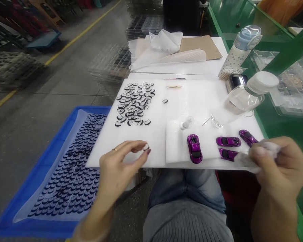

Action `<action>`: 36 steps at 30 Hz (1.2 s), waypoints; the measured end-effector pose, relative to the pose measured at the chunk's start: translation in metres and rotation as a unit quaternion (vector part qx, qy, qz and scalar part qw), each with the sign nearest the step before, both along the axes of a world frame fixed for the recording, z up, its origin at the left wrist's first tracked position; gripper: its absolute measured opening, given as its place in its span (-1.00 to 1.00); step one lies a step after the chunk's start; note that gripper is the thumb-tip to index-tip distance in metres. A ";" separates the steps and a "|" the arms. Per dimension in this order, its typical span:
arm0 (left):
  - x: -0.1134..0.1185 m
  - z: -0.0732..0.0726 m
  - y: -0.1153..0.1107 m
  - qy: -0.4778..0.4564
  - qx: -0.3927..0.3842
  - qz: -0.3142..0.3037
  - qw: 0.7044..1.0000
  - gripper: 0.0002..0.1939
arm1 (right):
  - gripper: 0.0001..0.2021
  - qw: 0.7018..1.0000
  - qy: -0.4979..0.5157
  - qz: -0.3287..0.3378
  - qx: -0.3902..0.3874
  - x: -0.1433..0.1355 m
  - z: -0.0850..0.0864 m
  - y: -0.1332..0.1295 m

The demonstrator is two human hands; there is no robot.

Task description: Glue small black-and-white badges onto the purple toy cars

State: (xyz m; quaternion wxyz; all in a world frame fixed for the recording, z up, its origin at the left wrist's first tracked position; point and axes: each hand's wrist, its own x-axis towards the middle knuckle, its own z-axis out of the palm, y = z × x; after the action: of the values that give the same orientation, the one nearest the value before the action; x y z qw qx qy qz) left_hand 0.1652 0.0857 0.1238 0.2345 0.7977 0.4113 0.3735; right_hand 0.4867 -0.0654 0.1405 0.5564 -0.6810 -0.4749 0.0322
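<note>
Between the thumb and forefinger of my left hand (122, 164) is a small black and white piece (146, 147), held over the front of the white foam table top (156, 148). My right hand (280, 164) grips a crumpled white cloth (267, 151) at the right front corner. A purple toy car (194, 149) rests on a foam block, left of the cloth. Nearer to that hand lie more purple cars (228, 141), one partly behind the cloth. Many similar small dark pieces (136, 104) are spread over the left of the table top.
A blue tray (65, 124) of dark pieces stands low at the left. A clear bottle (247, 95), a dotted bottle (234, 55) and a small dark box (237, 82) stand at the right. Paper and cardboard (199, 45) lie at the back.
</note>
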 end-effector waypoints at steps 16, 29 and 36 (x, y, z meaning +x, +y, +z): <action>0.103 0.005 -0.047 -0.524 -0.560 -0.220 0.603 -0.76 | -0.84 0.956 -0.179 0.196 0.121 -0.075 0.020 0.048; 0.101 0.005 -0.052 -0.487 -0.562 -0.157 0.650 -0.68 | -0.89 0.935 -0.301 0.180 0.053 -0.076 0.041 0.036; 0.104 0.007 -0.052 -0.475 -0.545 -0.158 0.673 -0.67 | -0.90 0.925 -0.324 0.194 0.032 -0.070 0.043 0.031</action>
State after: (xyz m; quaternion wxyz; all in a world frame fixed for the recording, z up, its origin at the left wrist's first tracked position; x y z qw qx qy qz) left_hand 0.2689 0.0334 0.1308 0.8468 0.2966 0.2427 0.3688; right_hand 0.4164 -0.0339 0.1839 0.3766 -0.5305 -0.7531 -0.0977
